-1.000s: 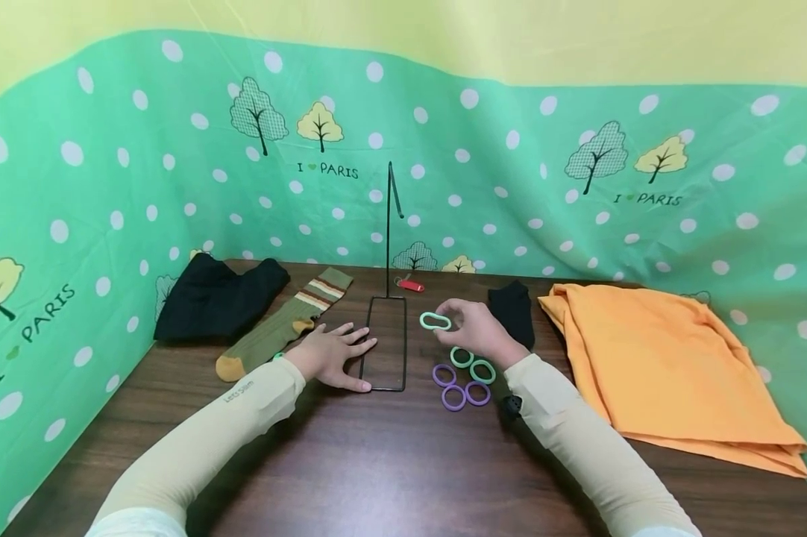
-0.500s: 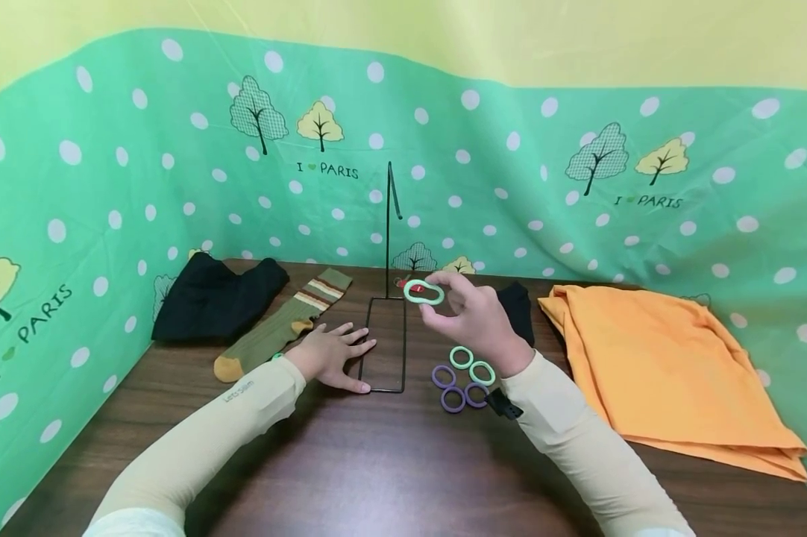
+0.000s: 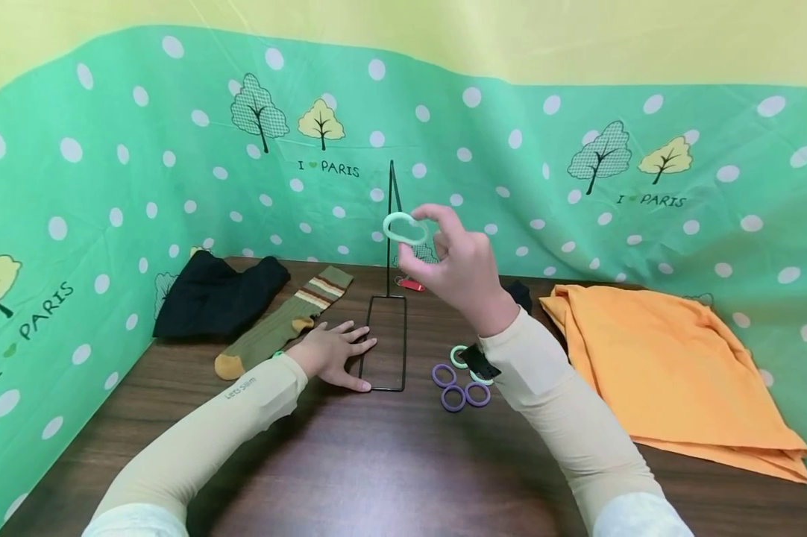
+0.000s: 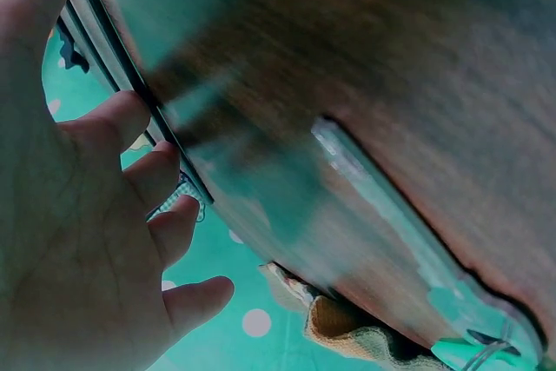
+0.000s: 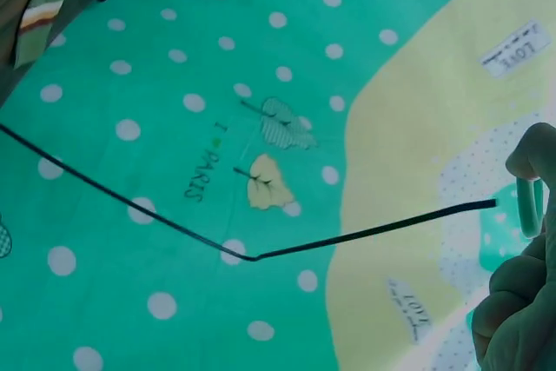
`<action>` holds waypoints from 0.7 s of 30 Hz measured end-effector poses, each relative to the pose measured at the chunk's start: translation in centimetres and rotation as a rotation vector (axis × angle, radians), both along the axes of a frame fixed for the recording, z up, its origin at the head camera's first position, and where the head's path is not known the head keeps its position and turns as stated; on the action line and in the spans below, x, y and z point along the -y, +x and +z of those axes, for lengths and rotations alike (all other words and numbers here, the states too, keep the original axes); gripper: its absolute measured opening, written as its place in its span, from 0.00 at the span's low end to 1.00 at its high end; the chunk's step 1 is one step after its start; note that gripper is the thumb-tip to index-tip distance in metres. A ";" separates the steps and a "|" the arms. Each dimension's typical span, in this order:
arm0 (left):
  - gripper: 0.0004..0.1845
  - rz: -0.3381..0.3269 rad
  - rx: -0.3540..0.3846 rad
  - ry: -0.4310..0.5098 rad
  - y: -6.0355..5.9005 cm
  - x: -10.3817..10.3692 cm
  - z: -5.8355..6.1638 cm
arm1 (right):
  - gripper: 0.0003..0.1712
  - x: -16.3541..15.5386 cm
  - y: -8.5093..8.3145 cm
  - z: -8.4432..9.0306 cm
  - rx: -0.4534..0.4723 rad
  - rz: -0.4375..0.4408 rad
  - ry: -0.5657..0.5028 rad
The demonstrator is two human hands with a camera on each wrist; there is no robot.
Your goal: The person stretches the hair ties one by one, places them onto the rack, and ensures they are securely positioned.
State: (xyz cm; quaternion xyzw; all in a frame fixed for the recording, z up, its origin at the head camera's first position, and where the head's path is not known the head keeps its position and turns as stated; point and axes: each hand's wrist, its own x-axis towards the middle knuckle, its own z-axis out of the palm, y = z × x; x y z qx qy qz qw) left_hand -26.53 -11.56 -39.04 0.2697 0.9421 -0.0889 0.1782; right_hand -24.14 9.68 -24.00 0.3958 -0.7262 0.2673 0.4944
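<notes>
My right hand (image 3: 453, 265) is raised over the table and pinches a pale green ring (image 3: 405, 228) right beside the hooked tip of a thin black wire stand (image 3: 388, 231). In the right wrist view the green ring (image 5: 529, 206) sits at my fingertips, just past the end of the wire hook (image 5: 365, 234). My left hand (image 3: 333, 352) lies flat on the table with its fingers spread, pressing the stand's rectangular base (image 3: 385, 343). In the left wrist view the fingers (image 4: 130, 180) rest along the base wire (image 4: 113, 67).
Several loose purple and green rings (image 3: 460, 384) lie by my right forearm. A striped olive sock (image 3: 283, 321) and black cloth (image 3: 215, 294) lie at the left, folded orange cloth (image 3: 665, 358) at the right, a small red item (image 3: 412, 284) behind the stand. Green dotted fabric walls (image 3: 108, 149) surround the table.
My right hand has lifted the green ring from just above the table up to the level of the hook's tip. The left hand has stayed on the stand's base.
</notes>
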 end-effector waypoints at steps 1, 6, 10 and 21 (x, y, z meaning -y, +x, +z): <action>0.50 0.000 0.004 -0.002 0.0 -0.1 0.0 | 0.18 0.0 -0.4 0.1 0.014 -0.017 0.002; 0.50 0.001 0.010 -0.019 0.0 -0.3 -0.1 | 0.19 0.2 -2.2 0.3 0.123 -0.081 0.020; 0.50 0.004 0.018 -0.024 0.0 -0.4 -0.2 | 0.20 0.5 -3.9 0.4 0.185 -0.144 0.022; 0.50 0.008 -0.001 0.001 0.0 -0.1 -0.1 | 0.36 0.4 -6.3 -0.2 0.627 -0.187 -0.078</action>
